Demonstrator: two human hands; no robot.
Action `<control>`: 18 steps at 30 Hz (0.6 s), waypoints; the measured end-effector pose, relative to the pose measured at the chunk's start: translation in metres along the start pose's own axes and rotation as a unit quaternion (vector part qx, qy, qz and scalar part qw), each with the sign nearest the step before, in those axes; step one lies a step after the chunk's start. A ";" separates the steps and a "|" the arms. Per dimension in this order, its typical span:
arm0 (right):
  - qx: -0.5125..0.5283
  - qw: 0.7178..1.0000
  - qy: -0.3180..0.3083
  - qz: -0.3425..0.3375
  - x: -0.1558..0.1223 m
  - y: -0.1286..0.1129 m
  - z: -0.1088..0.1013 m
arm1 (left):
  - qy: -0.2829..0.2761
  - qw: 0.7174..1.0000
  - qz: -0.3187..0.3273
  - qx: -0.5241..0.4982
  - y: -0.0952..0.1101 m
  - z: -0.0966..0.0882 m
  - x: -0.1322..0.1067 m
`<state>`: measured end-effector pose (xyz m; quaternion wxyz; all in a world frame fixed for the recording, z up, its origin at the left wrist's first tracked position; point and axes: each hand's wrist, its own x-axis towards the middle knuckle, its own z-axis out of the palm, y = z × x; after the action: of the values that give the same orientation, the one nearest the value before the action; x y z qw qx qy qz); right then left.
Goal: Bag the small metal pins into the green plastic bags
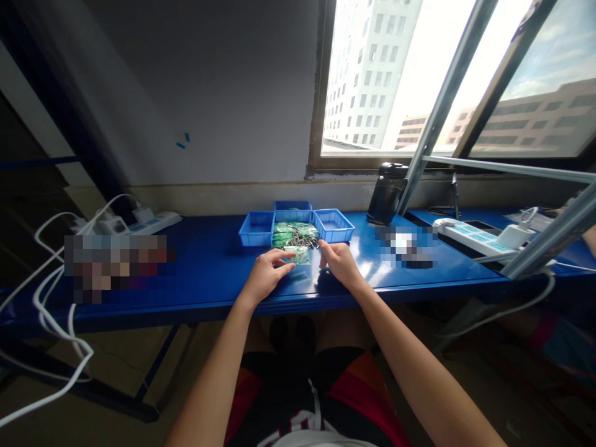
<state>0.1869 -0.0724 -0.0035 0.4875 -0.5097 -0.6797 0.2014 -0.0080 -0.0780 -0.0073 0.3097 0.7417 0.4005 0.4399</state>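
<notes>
My left hand (267, 273) pinches the left edge of a small clear plastic packet with green on it (302, 254), low over the blue table. To the right of the packet is my right hand (341, 263), its thumb and fingers drawn together at the edge of the pile. What those fingers hold, if anything, is too small to make out. Just beyond both hands lies a heap of small dark metal pieces that look like screws (303, 240), mixed with green-printed packets (283, 234).
Blue plastic bins stand around the heap: left (257, 228), back (293, 206) and right (333, 225). A black bottle (386, 194) stands near the window. Power strips lie at the left (161, 222) and right (475, 237), with white cables. A metal post (440, 93) rises at the right.
</notes>
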 end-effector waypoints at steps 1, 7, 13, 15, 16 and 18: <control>-0.010 1.000 -0.004 -0.009 0.000 -0.002 0.000 | 0.000 1.000 0.001 0.000 -0.001 0.000 0.000; -0.020 1.000 -0.020 -0.008 0.001 0.000 0.003 | 0.000 1.000 0.001 -0.001 -0.001 0.000 0.000; -0.069 0.997 -0.014 -0.018 0.005 0.011 0.004 | -0.002 1.000 0.002 0.012 -0.002 0.000 0.000; -0.090 0.995 -0.014 -0.030 0.006 0.012 0.004 | -0.003 1.000 0.004 0.016 -0.002 0.000 0.000; -0.097 0.995 -0.015 -0.033 0.006 0.012 0.004 | -0.003 1.000 0.004 0.017 -0.002 0.000 0.000; -0.107 0.993 -0.019 -0.036 0.006 0.013 0.004 | -0.002 1.000 0.004 0.018 -0.002 0.000 0.000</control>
<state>0.1898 -0.0608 -0.0127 0.4244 -0.5303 -0.7241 0.1197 -0.0089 -0.0766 -0.0088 0.2957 0.7494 0.4051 0.4324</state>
